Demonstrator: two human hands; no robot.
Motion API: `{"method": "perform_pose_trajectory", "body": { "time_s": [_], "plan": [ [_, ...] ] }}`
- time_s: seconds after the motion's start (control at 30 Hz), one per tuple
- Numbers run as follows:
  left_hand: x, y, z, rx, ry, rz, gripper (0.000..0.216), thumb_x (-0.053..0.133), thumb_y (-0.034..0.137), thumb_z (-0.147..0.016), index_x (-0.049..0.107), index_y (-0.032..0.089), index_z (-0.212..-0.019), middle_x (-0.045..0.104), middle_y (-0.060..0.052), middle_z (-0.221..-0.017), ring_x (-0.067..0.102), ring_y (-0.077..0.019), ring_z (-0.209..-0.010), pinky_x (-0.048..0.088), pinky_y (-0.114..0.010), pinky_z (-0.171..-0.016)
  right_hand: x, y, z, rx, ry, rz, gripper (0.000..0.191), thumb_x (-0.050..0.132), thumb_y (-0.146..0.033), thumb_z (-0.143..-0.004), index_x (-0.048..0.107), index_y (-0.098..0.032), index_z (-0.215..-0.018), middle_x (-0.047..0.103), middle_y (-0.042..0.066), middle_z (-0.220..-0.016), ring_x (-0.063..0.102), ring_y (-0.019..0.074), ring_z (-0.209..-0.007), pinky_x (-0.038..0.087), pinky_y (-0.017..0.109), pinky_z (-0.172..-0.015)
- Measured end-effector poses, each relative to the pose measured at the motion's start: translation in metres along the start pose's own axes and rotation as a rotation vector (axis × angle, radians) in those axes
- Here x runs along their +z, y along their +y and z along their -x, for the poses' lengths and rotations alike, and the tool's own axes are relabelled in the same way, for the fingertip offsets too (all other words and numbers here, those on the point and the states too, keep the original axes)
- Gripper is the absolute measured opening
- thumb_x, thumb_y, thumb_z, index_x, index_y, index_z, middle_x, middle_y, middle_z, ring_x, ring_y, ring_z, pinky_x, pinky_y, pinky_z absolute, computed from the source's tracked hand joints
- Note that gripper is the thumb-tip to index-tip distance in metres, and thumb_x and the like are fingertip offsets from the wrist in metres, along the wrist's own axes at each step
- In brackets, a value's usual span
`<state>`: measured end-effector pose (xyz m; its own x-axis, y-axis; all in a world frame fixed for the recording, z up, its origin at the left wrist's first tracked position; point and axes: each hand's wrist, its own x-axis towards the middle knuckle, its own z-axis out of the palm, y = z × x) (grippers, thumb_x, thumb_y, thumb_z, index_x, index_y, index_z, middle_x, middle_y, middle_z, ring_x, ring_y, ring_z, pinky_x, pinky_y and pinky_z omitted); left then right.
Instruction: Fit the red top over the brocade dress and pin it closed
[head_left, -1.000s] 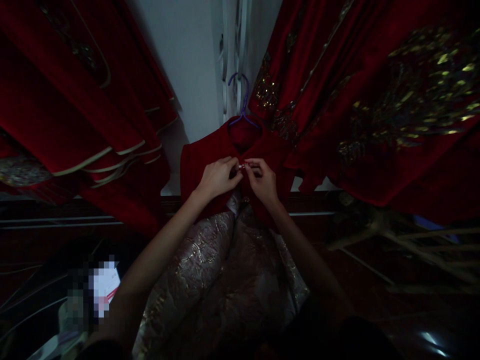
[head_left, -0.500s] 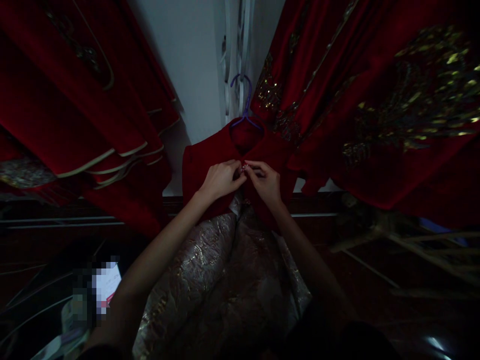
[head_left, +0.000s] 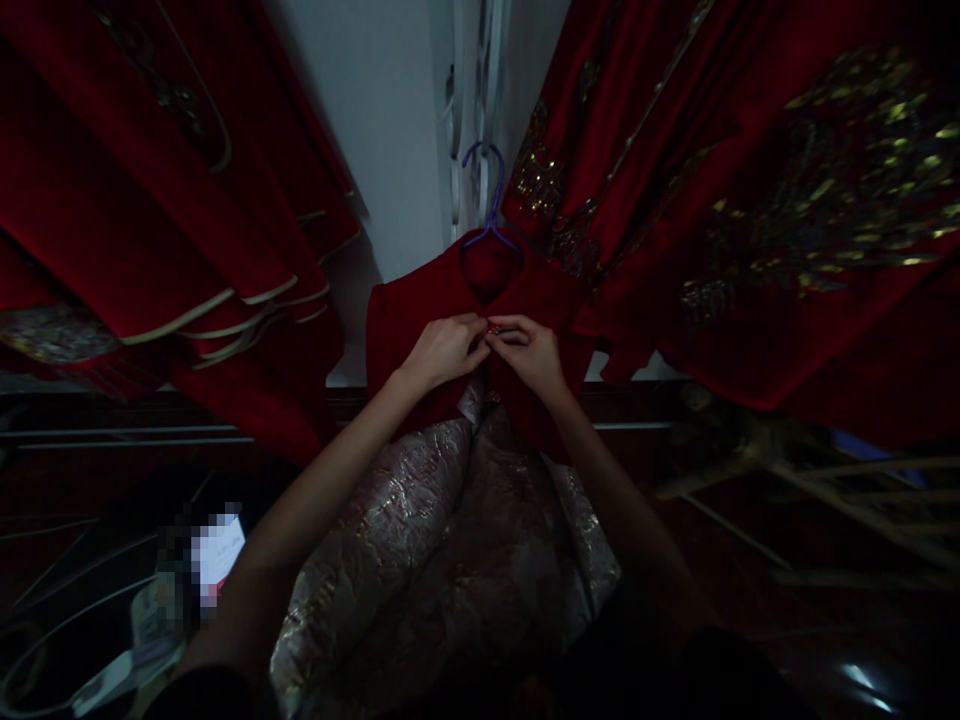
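A red top [head_left: 405,310] hangs on a purple hanger [head_left: 496,195], its neck uppermost and its front facing me. My left hand [head_left: 450,350] is closed at the front opening, pinching the top's edge. Opposite it, my right hand [head_left: 527,352] is closed too, thumb and fingertips pinching the other edge. A small, shiny red button [head_left: 493,329] shows between the fingertips; whether it is fastened is hidden. Lower on the front sits another sparkling button [head_left: 493,398]. Below the red top hangs shiny, patterned brocade cloth [head_left: 390,500].
Red garments with pale edging [head_left: 187,320] hang on the left, and red ones with gold sequins [head_left: 847,190] on the right. A white metal rack [head_left: 486,70] stands behind. At lower left is a lit, blurred-out screen [head_left: 217,555]; a wooden frame [head_left: 780,465] stands at right.
My right fingers have drawn closer together and straightened a little at the button. The left hand stays almost in place. The view has shifted slightly.
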<state>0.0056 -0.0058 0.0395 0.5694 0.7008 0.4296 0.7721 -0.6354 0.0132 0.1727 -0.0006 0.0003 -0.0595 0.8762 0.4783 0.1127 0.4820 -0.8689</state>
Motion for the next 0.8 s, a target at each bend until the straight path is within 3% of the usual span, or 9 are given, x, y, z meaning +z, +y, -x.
{"method": "perform_pose_trajectory", "body": {
  "time_s": [0.2, 0.3, 0.43, 0.53, 0.67, 0.73, 0.8],
  "plan": [
    [0.004, 0.004, -0.001, 0.11, 0.032, -0.046, 0.02, 0.052, 0.026, -0.088, 0.062, 0.016, -0.1, 0.063, -0.009, -0.095, 0.058, -0.0217, -0.09, 0.043, -0.029, -0.067, 0.005, 0.01, -0.007, -0.026, 0.006, 0.021, 0.026, 0.062, -0.022, -0.068, 0.058, -0.018, -0.093, 0.065, 0.003, -0.091, 0.063, 0.0139, -0.079, 0.055, 0.028, -0.072],
    [0.012, 0.012, 0.004, 0.006, 0.165, 0.097, 0.016, 0.05, 0.026, -0.089, 0.061, 0.017, -0.096, 0.06, -0.008, -0.096, 0.057, -0.0182, -0.083, 0.043, -0.027, -0.065, 0.007, 0.011, -0.001, -0.075, 0.037, 0.003, 0.036, 0.058, -0.025, -0.073, 0.049, -0.023, -0.108, 0.058, 0.003, -0.099, 0.06, 0.0139, -0.086, 0.053, 0.028, -0.078],
    [0.028, 0.019, 0.016, -0.202, 0.383, 0.448, 0.007, 0.051, 0.017, -0.086, 0.058, 0.017, -0.084, 0.056, -0.003, -0.086, 0.054, -0.0122, -0.073, 0.042, -0.023, -0.066, 0.004, 0.009, 0.03, -0.141, -0.171, 0.09, 0.076, 0.066, -0.022, -0.07, 0.027, -0.028, -0.135, 0.048, 0.009, -0.125, 0.056, 0.019, -0.106, 0.051, 0.033, -0.089],
    [0.039, 0.017, 0.016, -0.275, 0.449, 0.624, 0.007, 0.054, 0.017, -0.084, 0.057, 0.017, -0.078, 0.055, -0.002, -0.082, 0.054, -0.0108, -0.071, 0.042, -0.022, -0.065, -0.002, 0.007, 0.053, -0.126, -0.251, 0.163, 0.078, 0.066, -0.017, -0.07, 0.025, -0.026, -0.136, 0.048, 0.01, -0.125, 0.054, 0.0214, -0.11, 0.05, 0.037, -0.092],
    [0.051, 0.016, 0.011, -0.396, 0.396, 0.887, 0.023, 0.049, 0.035, -0.091, 0.062, 0.017, -0.084, 0.062, -0.003, -0.081, 0.058, -0.0113, -0.073, 0.046, -0.023, -0.069, -0.013, 0.005, 0.066, 0.056, -0.192, -0.015, 0.063, 0.061, -0.018, -0.077, 0.028, -0.028, -0.129, 0.057, 0.002, -0.097, 0.061, 0.0162, -0.088, 0.053, 0.035, -0.082],
    [0.056, 0.022, 0.014, -0.483, 0.33, 1.132, 0.037, 0.042, 0.047, -0.094, 0.062, 0.016, -0.09, 0.064, -0.003, -0.077, 0.059, -0.0112, -0.067, 0.048, -0.024, -0.067, -0.021, 0.003, 0.069, 0.111, -0.115, -0.11, 0.058, 0.062, -0.021, -0.078, 0.031, -0.029, -0.126, 0.059, 0.0, -0.095, 0.063, 0.0151, -0.085, 0.054, 0.034, -0.081],
    [0.059, 0.033, 0.023, -0.572, 0.254, 1.362, 0.049, 0.036, 0.057, -0.093, 0.062, 0.015, -0.093, 0.064, -0.004, -0.072, 0.059, -0.0113, -0.06, 0.049, -0.024, -0.062, -0.027, -0.001, 0.072, 0.161, -0.126, -0.134, 0.054, 0.063, -0.024, -0.08, 0.035, -0.029, -0.126, 0.063, 0.001, -0.097, 0.065, 0.0152, -0.085, 0.056, 0.035, -0.081]
  ]
}}
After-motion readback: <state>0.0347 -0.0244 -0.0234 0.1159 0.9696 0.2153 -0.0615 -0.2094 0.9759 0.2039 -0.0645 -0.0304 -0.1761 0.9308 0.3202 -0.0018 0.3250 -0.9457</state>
